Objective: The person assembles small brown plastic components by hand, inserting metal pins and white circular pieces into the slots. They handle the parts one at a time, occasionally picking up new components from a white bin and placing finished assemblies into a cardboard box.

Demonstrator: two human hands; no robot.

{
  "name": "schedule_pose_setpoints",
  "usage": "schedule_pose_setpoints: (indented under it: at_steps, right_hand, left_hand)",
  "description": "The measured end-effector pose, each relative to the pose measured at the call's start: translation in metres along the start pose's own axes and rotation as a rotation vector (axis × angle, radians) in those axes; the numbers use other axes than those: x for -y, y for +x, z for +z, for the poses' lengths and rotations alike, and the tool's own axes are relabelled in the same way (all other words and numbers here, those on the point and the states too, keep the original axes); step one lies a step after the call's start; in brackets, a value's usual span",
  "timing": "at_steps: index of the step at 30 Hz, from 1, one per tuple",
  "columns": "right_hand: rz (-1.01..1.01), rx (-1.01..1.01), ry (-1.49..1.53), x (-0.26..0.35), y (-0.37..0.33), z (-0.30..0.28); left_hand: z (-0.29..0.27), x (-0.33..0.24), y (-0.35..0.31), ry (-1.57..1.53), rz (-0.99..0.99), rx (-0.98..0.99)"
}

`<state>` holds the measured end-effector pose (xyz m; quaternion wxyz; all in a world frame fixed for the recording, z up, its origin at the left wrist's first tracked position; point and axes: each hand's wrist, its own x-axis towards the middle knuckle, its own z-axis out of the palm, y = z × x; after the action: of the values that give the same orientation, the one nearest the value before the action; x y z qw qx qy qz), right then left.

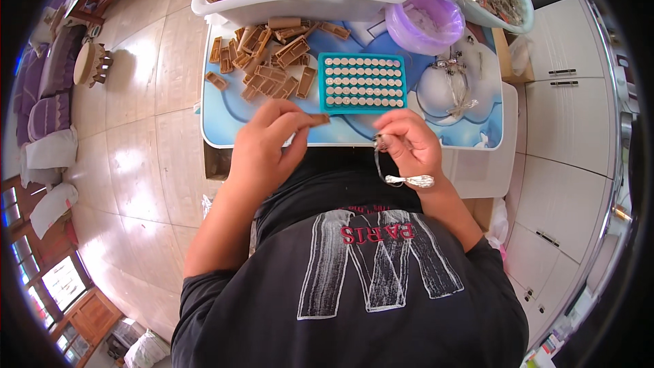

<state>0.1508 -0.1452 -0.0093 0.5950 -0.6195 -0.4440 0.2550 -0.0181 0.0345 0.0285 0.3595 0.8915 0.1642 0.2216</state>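
My left hand [267,140] is closed, pinching a small brown cork-shaped plastic housing [319,119] over the table's front edge. Between the fingers of my right hand [415,146] is the end of a wire light string. Its thin lead hangs down to a coiled silvery bundle [414,181] below the hand; the part under my fingertips is mostly hidden. Just beyond both hands stands a teal tray [323,85] with rows of round silver button cells [362,82]. Loose brown housings [289,53] lie piled to its left, some showing their hollow side.
A white bin [306,8] heaped with brown housings stands at the back. Right of it are a purple-lined bowl [407,35] and a pale tub [526,10] of wire bundles. More wire strings [455,85] lie on the blue patterned table [272,128]. White cabinets [569,116] flank the right.
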Motion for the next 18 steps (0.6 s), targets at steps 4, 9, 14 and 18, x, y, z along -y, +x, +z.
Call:
schedule_pose_setpoints:
  at_steps: [4, 9, 14, 18]
  right_hand:
    - [-0.051, 0.141, -0.006, 0.019, 0.010, 0.018]
    - [0.026, 0.133, 0.056, 0.013, 0.002, 0.023]
    - [0.153, 0.025, 0.303, 0.005, -0.001, 0.027]
    - [0.158, 0.027, 0.331, 0.011, 0.002, 0.026]
  left_hand:
    - [0.002, -0.012, -0.003, -0.317, -0.113, 0.188]
    - [0.033, -0.010, -0.010, -0.969, -0.529, 0.058]
    - [0.055, 0.002, -0.008, -1.297, -0.603, 0.050]
    - [0.060, -0.001, -0.005, -1.400, -0.640, 0.072]
